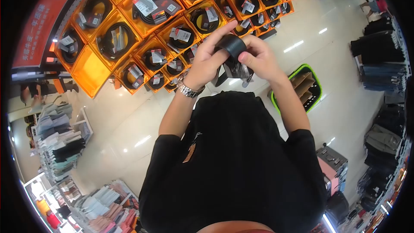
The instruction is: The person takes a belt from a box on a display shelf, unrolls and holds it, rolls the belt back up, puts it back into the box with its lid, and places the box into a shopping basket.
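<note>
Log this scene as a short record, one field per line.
Left hand: holds the rolled black belt, index finger extended
Right hand: thumb and fingers on the belt's other side
Left wrist: silver metal-link band
Display: orange boxes, many with coiled dark belts and tags
Floor: green-rimmed basket, brown contents
Surroundings: clothes on racks, both sides
Sign: red, white writing
</note>
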Demonstrator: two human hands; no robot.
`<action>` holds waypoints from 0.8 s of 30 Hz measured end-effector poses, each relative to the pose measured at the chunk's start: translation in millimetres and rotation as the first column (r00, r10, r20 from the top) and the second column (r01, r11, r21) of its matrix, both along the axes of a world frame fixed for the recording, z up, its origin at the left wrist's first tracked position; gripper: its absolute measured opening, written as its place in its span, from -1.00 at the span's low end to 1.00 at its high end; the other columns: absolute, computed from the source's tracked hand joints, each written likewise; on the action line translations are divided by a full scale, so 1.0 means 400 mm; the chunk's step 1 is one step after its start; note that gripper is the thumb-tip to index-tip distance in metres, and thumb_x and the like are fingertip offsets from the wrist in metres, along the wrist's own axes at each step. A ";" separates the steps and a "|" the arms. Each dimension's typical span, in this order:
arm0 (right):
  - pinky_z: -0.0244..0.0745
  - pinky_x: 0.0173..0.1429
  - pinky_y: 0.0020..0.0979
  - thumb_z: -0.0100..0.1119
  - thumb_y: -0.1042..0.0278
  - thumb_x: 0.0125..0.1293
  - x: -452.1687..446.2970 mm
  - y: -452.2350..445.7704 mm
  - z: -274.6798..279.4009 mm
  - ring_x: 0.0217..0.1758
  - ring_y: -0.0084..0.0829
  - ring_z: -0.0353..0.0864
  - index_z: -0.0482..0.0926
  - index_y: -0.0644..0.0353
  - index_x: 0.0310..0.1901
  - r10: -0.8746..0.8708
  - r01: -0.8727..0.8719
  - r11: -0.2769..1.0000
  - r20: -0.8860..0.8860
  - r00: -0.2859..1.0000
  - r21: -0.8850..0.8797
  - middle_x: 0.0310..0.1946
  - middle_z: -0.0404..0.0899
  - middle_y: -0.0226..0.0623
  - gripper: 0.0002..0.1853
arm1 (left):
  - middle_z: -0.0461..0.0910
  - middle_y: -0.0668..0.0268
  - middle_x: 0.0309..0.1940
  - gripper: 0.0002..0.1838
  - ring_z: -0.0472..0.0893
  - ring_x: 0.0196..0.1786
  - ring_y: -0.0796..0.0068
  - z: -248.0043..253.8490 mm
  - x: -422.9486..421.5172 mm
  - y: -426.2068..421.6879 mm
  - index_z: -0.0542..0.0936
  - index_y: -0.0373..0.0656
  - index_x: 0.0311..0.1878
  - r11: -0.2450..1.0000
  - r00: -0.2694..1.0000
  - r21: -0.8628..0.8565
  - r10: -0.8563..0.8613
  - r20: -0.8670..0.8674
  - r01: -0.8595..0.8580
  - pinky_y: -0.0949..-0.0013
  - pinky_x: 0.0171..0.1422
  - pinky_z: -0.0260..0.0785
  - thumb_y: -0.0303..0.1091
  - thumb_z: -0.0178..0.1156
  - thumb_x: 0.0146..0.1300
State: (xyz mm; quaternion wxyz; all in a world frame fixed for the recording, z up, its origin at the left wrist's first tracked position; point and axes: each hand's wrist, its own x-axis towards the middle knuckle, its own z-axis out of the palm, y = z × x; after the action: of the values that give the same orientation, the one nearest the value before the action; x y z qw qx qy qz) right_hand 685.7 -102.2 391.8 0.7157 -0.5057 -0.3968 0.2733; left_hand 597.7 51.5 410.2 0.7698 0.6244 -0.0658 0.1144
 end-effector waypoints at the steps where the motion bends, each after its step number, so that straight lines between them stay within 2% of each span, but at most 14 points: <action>1: 0.32 -0.27 -0.65 0.26 0.24 0.28 0.007 0.004 0.002 -0.37 -0.77 0.38 0.51 0.21 -0.20 0.014 -0.014 1.000 0.014 1.000 0.005 -0.39 0.46 -0.57 -0.77 | 0.46 0.29 0.11 -0.48 0.43 0.15 0.52 -0.007 0.005 -0.002 0.36 -0.21 0.29 1.000 0.999 -0.026 0.012 -0.030 -0.012 0.42 0.28 0.22 -0.59 -0.05 0.21; 3: 0.33 -0.25 -0.64 0.25 0.24 0.28 0.006 0.012 0.010 -0.36 -0.77 0.38 0.51 0.21 -0.19 0.027 -0.026 0.999 0.014 1.000 -0.045 -0.41 0.45 -0.57 -0.77 | 0.48 0.28 0.04 -0.59 0.46 0.10 0.51 0.011 0.010 -0.011 0.44 -0.21 0.15 0.973 0.991 0.194 0.132 -0.029 -0.124 0.43 0.23 0.27 -0.59 -0.05 0.22; 6: 0.36 -0.27 -0.60 0.26 0.20 0.27 0.004 0.025 0.004 -0.39 -0.71 0.41 0.44 0.20 -0.12 -0.067 0.078 0.984 0.068 0.995 -0.163 -0.43 0.46 -0.49 -0.69 | 0.49 0.28 -0.03 -0.69 0.47 0.08 0.51 0.015 0.023 0.011 0.45 -0.22 0.05 0.923 0.971 0.306 0.238 0.025 -0.234 0.43 0.17 0.31 -0.57 -0.11 0.27; 7: 0.36 -0.29 -0.59 0.29 0.14 0.23 0.001 0.030 -0.001 -0.41 -0.68 0.42 0.42 0.20 -0.09 -0.111 0.122 0.970 0.063 0.992 -0.211 -0.45 0.46 -0.45 -0.62 | 0.53 0.28 -0.14 -0.67 0.53 -0.04 0.44 0.014 0.037 0.014 0.50 -0.20 0.02 0.891 0.925 0.248 0.374 0.070 -0.380 0.42 0.13 0.33 -0.58 -0.14 0.23; 10: 0.43 -0.28 -0.41 0.37 -0.23 -0.03 0.001 0.017 -0.018 -0.48 -0.44 0.42 0.39 0.21 0.02 -0.078 0.280 0.846 0.415 0.906 -0.453 -0.53 0.39 -0.35 -0.25 | 0.56 0.08 -0.27 -0.73 0.60 -0.04 0.14 0.056 0.042 0.051 0.40 -0.30 0.05 0.891 0.916 -0.251 0.400 0.039 -0.379 0.18 0.18 0.37 -0.52 -0.14 0.33; 11: 0.38 -0.21 -0.40 0.40 -0.08 0.00 -0.003 0.005 -0.012 -0.37 -0.36 0.43 0.35 0.17 0.09 0.005 0.249 0.790 0.412 0.911 -0.561 -0.44 0.38 -0.30 -0.29 | 0.56 0.07 -0.29 -0.73 0.59 -0.06 0.19 0.065 0.039 0.055 0.38 -0.32 0.07 0.887 0.898 -0.217 0.433 0.079 -0.408 0.17 0.18 0.38 -0.48 -0.13 0.36; 13: 0.38 -0.19 -0.34 0.40 -0.12 -0.02 -0.021 0.003 -0.035 -0.36 -0.30 0.43 0.36 0.16 0.14 -0.006 0.270 0.831 0.477 0.879 -0.487 -0.43 0.38 -0.26 -0.24 | 0.57 0.09 -0.31 -0.72 0.59 -0.11 0.24 0.084 0.018 0.044 0.39 -0.29 0.07 0.918 0.919 -0.072 0.393 0.042 -0.389 0.17 0.16 0.39 -0.52 -0.14 0.33; 14: 0.45 -0.02 -0.19 0.36 -0.26 -0.07 -0.025 -0.004 -0.038 -0.11 -0.07 0.59 0.41 0.20 0.08 0.047 0.256 0.796 0.477 0.878 -0.548 -0.21 0.57 -0.07 -0.19 | 0.57 0.12 -0.32 -0.69 0.58 -0.15 0.34 0.076 0.015 0.025 0.41 -0.25 0.07 0.921 0.921 0.037 0.389 0.014 -0.389 0.26 0.12 0.41 -0.56 -0.17 0.29; 15: 0.45 -0.02 -0.19 0.36 -0.26 -0.07 -0.036 0.003 -0.046 -0.11 -0.07 0.59 0.41 0.20 0.08 0.055 0.246 0.801 0.477 0.877 -0.545 -0.21 0.57 -0.07 -0.19 | 0.49 0.22 -0.06 -0.66 0.57 -0.12 0.49 0.080 0.005 0.003 0.46 -0.18 0.05 0.916 0.928 0.175 0.370 -0.033 -0.360 0.44 0.04 0.42 -0.61 -0.13 0.23; 17: 0.46 -0.04 -0.16 0.37 -0.21 -0.08 -0.060 0.023 -0.069 -0.11 -0.03 0.58 0.41 0.20 0.06 0.057 0.265 0.835 0.554 0.831 -0.482 -0.19 0.57 -0.07 -0.22 | 0.47 0.27 -0.05 -0.65 0.50 -0.06 0.56 0.034 0.015 -0.042 0.46 -0.17 0.06 0.926 0.945 0.213 0.326 -0.027 -0.313 0.47 0.08 0.36 -0.60 -0.11 0.22; 18: 0.48 -0.08 -0.14 0.36 -0.11 -0.04 -0.068 0.033 -0.053 -0.10 -0.05 0.58 0.42 0.18 0.03 0.148 0.267 0.723 0.520 0.842 -0.637 -0.16 0.56 -0.08 -0.32 | 0.47 0.29 -0.05 -0.64 0.48 -0.02 0.57 0.035 0.016 -0.075 0.46 -0.16 0.06 0.952 0.953 0.082 0.300 -0.038 -0.296 0.47 0.10 0.34 -0.60 -0.10 0.21; 20: 0.49 -0.14 -0.15 0.32 0.06 -0.02 -0.077 0.059 -0.143 -0.19 -0.05 0.58 0.46 0.18 -0.08 0.013 0.354 0.784 0.583 0.812 -0.510 -0.22 0.53 -0.13 -0.49 | 0.46 0.33 -0.04 -0.62 0.45 0.00 0.59 0.029 0.017 -0.104 0.45 -0.16 0.08 0.953 0.958 -0.102 0.282 -0.048 -0.286 0.48 0.12 0.32 -0.62 -0.10 0.20; 21: 0.50 -0.15 -0.15 0.31 0.10 -0.02 -0.080 0.062 -0.144 -0.23 -0.06 0.58 0.48 0.18 -0.11 -0.004 0.372 0.771 0.581 0.814 -0.516 -0.24 0.52 -0.14 -0.54 | 0.52 0.21 -0.22 -0.63 0.52 -0.20 0.52 0.021 0.030 -0.096 0.40 -0.23 0.10 0.922 0.921 -0.013 0.388 0.012 -0.388 0.47 -0.10 0.39 -0.63 -0.19 0.23; 24: 0.50 -0.18 -0.15 0.30 0.16 -0.04 -0.086 0.058 -0.148 -0.27 -0.09 0.58 0.51 0.15 -0.16 -0.111 0.491 0.736 0.633 0.766 -0.466 -0.29 0.47 -0.17 -0.60 | 0.53 0.17 -0.26 -0.64 0.53 -0.25 0.39 0.068 0.014 -0.051 0.37 -0.28 0.06 0.847 0.849 -0.096 0.527 0.022 -0.523 0.39 -0.13 0.40 -0.60 -0.23 0.20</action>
State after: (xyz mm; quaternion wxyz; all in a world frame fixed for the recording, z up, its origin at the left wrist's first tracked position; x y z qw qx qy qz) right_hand 651.2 -78.9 332.8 0.3990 -0.8249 -0.3886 0.0969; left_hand 603.3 30.9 437.2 0.7337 0.5819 0.0944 0.3380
